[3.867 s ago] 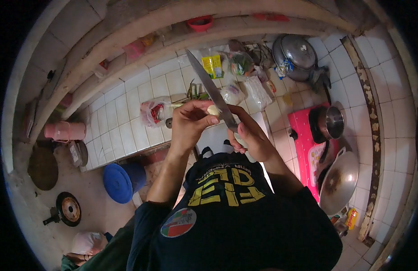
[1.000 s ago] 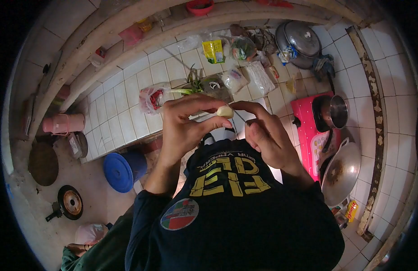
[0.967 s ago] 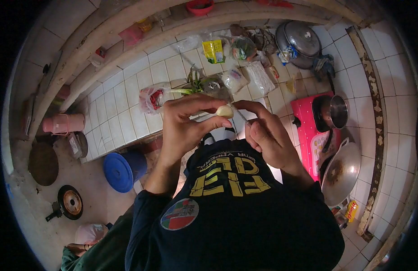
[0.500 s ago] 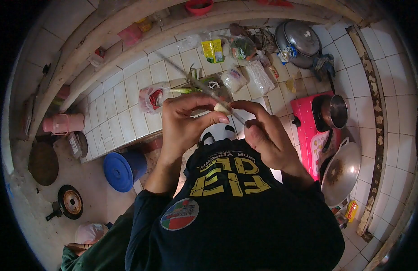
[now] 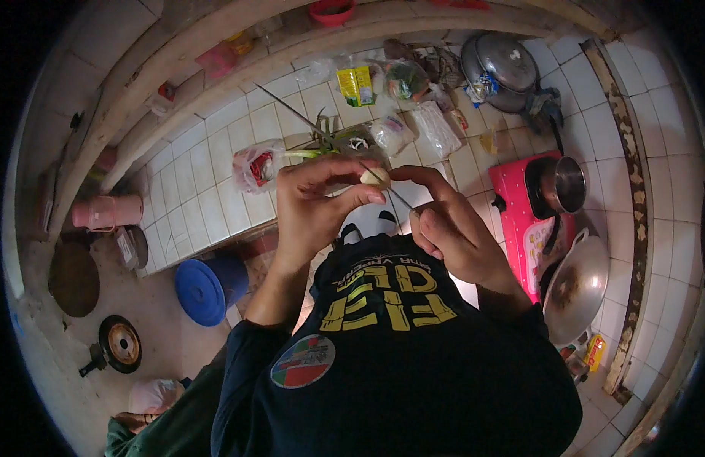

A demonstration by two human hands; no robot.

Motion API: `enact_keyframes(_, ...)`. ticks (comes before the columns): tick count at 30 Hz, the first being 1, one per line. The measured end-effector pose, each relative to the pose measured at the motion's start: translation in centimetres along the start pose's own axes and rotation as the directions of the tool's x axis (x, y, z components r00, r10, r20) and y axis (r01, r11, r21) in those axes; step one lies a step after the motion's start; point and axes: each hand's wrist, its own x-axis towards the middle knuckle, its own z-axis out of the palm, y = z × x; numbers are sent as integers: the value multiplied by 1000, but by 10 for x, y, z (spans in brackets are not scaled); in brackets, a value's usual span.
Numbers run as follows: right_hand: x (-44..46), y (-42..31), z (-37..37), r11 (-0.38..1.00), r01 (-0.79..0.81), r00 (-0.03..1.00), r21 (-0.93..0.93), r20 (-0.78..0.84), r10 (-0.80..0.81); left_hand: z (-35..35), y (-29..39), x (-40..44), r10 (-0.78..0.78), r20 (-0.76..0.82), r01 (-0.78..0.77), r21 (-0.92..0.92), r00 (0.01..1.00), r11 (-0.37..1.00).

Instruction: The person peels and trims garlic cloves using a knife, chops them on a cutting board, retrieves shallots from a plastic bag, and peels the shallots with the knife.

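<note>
My left hand (image 5: 311,202) pinches a small pale garlic clove (image 5: 376,178) between thumb and fingertips. My right hand (image 5: 455,228) is closed around the handle of a long, thin knife (image 5: 301,116). Its blade runs up and to the left, crossing the clove, with the tip above the counter. The right index finger reaches over to the clove's right side. Both hands are held in front of my chest. Beyond the fingers, green onions (image 5: 307,153) lie on the counter, partly hidden by my left hand.
The tiled counter (image 5: 192,190) holds a plastic bag with red contents (image 5: 259,169), a yellow packet (image 5: 355,85), and clear bags (image 5: 436,128). At right are a pink stove (image 5: 516,221), a small pot (image 5: 569,186) and a wok (image 5: 577,293). A blue bucket (image 5: 200,293) stands lower left; another person's green sleeve (image 5: 170,419) is nearby.
The garlic clove has turned slightly in my left fingers. The knife, blurred before, now shows sharply, its blade angled a little differently across the clove. Both hands stay nearly in place.
</note>
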Motion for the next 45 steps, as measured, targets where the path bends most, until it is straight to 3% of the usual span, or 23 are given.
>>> enact_keyframes(6,3,8,0,995,35,999,-96,-34,-38,-1,-1,-1,-117,-35,115,-66,992,991)
enact_keyframes(11,5,12,-1,996,23,997,-82,-69,-28,0,-5,0,-87,-1,86,-188,996,978)
enact_keyframes(19,2,11,5,997,36,999,72,28,-38,-4,-26,-4,-74,12,74,-322,997,944)
enact_keyframes(21,4,13,5,998,44,999,52,27,-46,0,-30,-6,-187,15,170,-492,982,854)
enact_keyframes(22,5,13,3,999,53,999,-3,10,-53,1,-33,-6,-182,14,166,-491,983,855)
enact_keyframes(24,6,14,1,997,60,998,-58,-7,-61,1,-38,-6,-199,179,268,-672,963,691)
enact_keyframes(27,5,14,0,997,61,997,-45,-44,-63,6,-35,-9,-274,141,300,-627,951,719)
enact_keyframes(30,0,9,2,995,95,994,-9,-46,-95,5,-41,-10,-273,168,312,-671,947,672)
enact_keyframes(33,-3,9,4,996,88,996,-32,-18,-88,9,-34,-10,-283,131,300,-635,950,712)
enact_keyframes(36,-1,8,5,973,124,990,-195,-42,-134,10,-29,-10,-342,146,350,-655,928,670)
enact_keyframes(38,0,-1,3,858,143,984,-493,-25,-179,9,-29,-9,-360,162,374,-647,919,664)
enact_keyframes(39,0,1,5,858,143,983,-494,-27,-179,9,-29,-9,-379,179,400,-639,908,657)
enact_keyframes(41,2,9,8,816,236,941,-528,-86,-327,7,-30,-10,-351,185,384,-637,918,668)
enact_keyframes(45,2,10,1,824,247,941,-509,-77,-330,3,-37,-10,-268,249,365,-688,931,627)
